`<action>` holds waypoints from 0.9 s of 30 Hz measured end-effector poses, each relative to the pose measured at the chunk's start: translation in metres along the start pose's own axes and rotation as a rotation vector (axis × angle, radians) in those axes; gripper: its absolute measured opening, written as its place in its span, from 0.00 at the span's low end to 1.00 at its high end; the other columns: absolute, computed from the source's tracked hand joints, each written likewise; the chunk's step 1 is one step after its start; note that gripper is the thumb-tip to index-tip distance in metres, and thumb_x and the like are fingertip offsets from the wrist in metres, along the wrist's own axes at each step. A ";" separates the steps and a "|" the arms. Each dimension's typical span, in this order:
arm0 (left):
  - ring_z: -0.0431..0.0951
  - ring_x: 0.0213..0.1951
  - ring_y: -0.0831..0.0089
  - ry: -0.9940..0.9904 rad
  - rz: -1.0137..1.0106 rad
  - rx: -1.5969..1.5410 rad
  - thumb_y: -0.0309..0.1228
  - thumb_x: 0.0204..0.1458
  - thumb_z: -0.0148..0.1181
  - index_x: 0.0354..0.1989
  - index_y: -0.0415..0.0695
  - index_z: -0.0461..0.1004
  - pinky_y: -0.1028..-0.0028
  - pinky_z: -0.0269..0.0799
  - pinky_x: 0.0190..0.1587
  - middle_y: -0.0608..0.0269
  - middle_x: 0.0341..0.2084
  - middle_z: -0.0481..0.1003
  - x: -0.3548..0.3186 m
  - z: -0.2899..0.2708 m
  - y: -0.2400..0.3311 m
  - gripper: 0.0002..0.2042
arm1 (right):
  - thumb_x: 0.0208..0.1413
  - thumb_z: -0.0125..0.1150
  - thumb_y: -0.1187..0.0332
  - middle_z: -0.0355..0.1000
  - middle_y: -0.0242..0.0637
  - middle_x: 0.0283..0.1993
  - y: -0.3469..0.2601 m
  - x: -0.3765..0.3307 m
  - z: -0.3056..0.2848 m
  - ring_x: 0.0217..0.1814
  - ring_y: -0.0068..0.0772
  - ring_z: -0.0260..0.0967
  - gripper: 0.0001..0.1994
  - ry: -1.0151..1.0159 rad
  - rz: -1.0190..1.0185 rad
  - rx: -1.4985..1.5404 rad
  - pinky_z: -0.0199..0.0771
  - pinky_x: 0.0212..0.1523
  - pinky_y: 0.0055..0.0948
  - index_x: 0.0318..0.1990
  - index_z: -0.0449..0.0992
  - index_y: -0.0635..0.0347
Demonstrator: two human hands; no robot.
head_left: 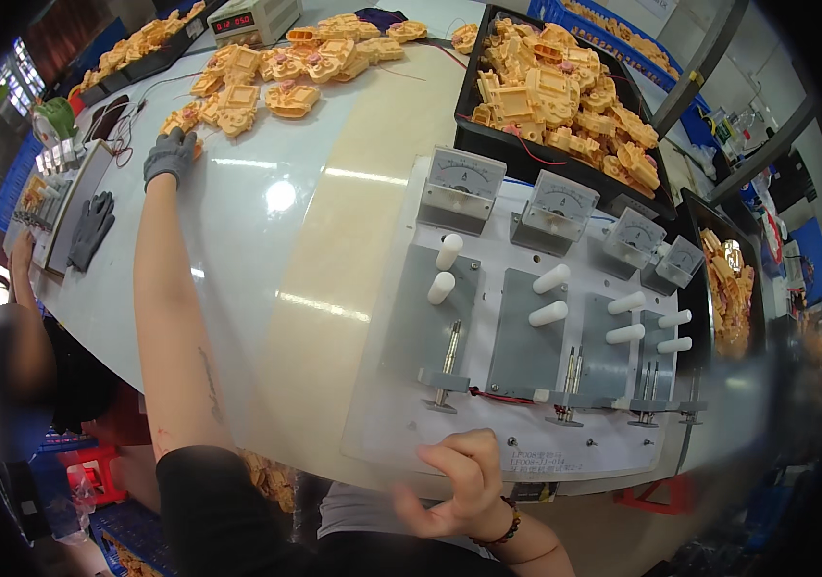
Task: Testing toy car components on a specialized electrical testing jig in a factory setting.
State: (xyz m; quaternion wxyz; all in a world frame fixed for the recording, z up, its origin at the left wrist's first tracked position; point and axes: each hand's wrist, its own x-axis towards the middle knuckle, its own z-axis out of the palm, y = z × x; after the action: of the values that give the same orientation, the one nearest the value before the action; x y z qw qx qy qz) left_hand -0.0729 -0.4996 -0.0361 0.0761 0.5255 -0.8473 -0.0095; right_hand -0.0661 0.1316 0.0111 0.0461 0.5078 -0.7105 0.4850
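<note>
With the gloved left hand (pixel 171 156) at full stretch, fingers curled over an orange plastic part (pixel 183 119), neighbouring parts risked being knocked, while the bare right hand (pixel 464 484) rested loosely curled on the desk (pixel 267 250) edge.

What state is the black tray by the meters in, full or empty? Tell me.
Full: the black tray is heaped above its rim with orange plastic parts, behind the meters.

Black tray (pixel 469 91), spare grey glove (pixel 92 229)

Single head-worn fisheye, looking steeply down and forward over the worktop (pixel 267 231) from close above. Straight edges bow near the rim. No second view to overlap.
</note>
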 end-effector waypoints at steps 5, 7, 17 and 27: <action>0.76 0.49 0.51 -0.187 0.071 0.079 0.54 0.54 0.51 0.56 0.46 0.68 0.59 0.71 0.52 0.46 0.48 0.75 -0.019 -0.016 -0.008 0.28 | 0.36 0.69 0.67 0.62 0.40 0.40 0.000 0.001 -0.009 0.35 0.33 0.60 0.26 0.020 -0.015 0.000 0.64 0.35 0.28 0.47 0.68 0.62; 0.77 0.48 0.51 -0.137 -0.074 -0.251 0.61 0.48 0.58 0.53 0.40 0.67 0.61 0.70 0.52 0.40 0.47 0.74 -0.042 -0.012 -0.014 0.36 | 0.38 0.67 0.70 0.58 0.42 0.46 0.001 -0.001 -0.009 0.40 0.34 0.61 0.30 0.062 0.064 0.081 0.66 0.39 0.30 0.52 0.63 0.64; 0.79 0.31 0.65 -0.290 0.029 -0.349 0.56 0.49 0.57 0.29 0.35 0.77 0.68 0.72 0.36 0.51 0.25 0.78 -0.249 -0.050 0.018 0.28 | 0.42 0.66 0.77 0.54 0.47 0.56 0.003 0.005 -0.007 0.52 0.38 0.62 0.40 0.010 0.166 0.347 0.72 0.50 0.35 0.63 0.50 0.68; 0.73 0.34 0.76 -0.070 0.807 -1.048 0.44 0.58 0.54 0.46 0.39 0.72 0.76 0.70 0.41 0.63 0.34 0.72 -0.301 -0.122 0.121 0.19 | 0.43 0.65 0.73 0.63 0.45 0.51 -0.004 0.022 -0.007 0.50 0.39 0.65 0.37 0.036 0.119 0.389 0.72 0.48 0.33 0.64 0.56 0.66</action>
State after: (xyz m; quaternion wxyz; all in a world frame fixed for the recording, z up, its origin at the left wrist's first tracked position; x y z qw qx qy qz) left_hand -0.0320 -0.1691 0.0606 0.2918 0.0598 -0.8629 -0.4082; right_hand -0.0772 0.1218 0.0298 -0.0691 0.4553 -0.6312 0.6241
